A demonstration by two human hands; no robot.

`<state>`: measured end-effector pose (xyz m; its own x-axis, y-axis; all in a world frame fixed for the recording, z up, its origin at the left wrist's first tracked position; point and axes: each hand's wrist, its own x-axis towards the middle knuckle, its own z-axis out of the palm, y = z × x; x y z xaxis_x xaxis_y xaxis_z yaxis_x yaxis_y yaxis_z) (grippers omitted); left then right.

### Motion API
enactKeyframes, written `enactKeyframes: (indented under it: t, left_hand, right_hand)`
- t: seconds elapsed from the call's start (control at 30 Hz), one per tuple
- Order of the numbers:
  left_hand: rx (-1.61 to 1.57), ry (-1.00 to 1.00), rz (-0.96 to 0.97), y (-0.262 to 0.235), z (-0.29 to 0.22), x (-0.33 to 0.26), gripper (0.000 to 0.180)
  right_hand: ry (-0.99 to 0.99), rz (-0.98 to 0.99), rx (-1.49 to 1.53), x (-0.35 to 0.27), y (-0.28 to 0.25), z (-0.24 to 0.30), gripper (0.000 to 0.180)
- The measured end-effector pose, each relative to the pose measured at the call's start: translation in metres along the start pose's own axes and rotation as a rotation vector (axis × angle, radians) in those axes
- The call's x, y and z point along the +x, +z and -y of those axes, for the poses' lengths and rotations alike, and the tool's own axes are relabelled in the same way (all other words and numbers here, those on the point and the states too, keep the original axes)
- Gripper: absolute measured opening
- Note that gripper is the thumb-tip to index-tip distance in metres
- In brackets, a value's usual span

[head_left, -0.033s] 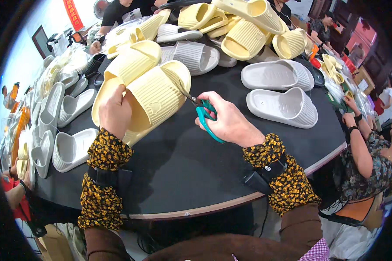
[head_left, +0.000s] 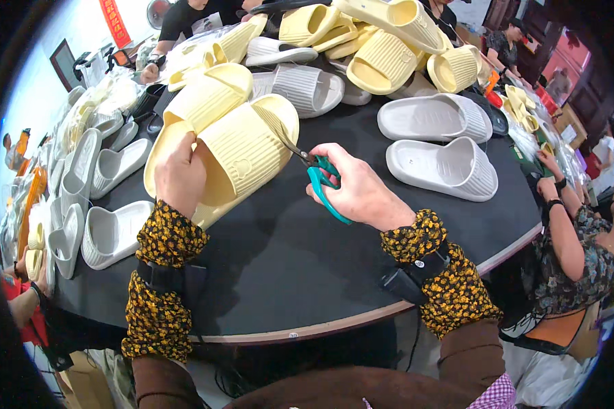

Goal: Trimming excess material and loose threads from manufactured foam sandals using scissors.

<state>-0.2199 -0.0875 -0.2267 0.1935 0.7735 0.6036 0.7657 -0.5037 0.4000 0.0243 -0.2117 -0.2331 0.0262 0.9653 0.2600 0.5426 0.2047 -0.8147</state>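
Note:
My left hand (head_left: 179,178) is closed on a pair of pale yellow slide slippers, its thumb over the edge of the near slipper (head_left: 249,157) with a ribbed strap. The other yellow slipper (head_left: 208,102) lies behind and to the left of it. In my right hand (head_left: 367,187) is a pair of scissors (head_left: 326,187) with teal handles, the fingers in and round the loops. The dark blades reach the right side of the near slipper's strap; whether they are cutting anything is too small to tell.
A black table (head_left: 286,273) with a pale edge curves round me. Two grey slippers (head_left: 443,169) lie to the right, more grey ones (head_left: 116,235) to the left. A heap of yellow slippers (head_left: 382,61) rises at the back. Co-workers sit around, one arm (head_left: 565,232) close at right.

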Motion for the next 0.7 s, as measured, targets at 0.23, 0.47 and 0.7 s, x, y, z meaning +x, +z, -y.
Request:
enactKeyframes:
  t: [0.23, 0.47, 0.7]
  left_hand:
    - [-0.045, -0.004, 0.010, 0.0019, 0.0001, -0.0010, 0.022]
    - [-0.073, 0.056, -0.019, 0.0051, 0.0032, -0.0028, 0.022]
    - [-0.113, 0.013, 0.033, 0.0025, 0.0018, -0.0010, 0.025]
  right_hand:
    - [0.003, 0.027, -0.042, -0.0026, -0.0009, -0.0023, 0.039]
    - [-0.033, 0.003, -0.081, -0.0022, 0.0015, -0.0039, 0.039]
    - [-0.057, -0.016, -0.107, 0.0011, 0.0010, -0.0059, 0.037]
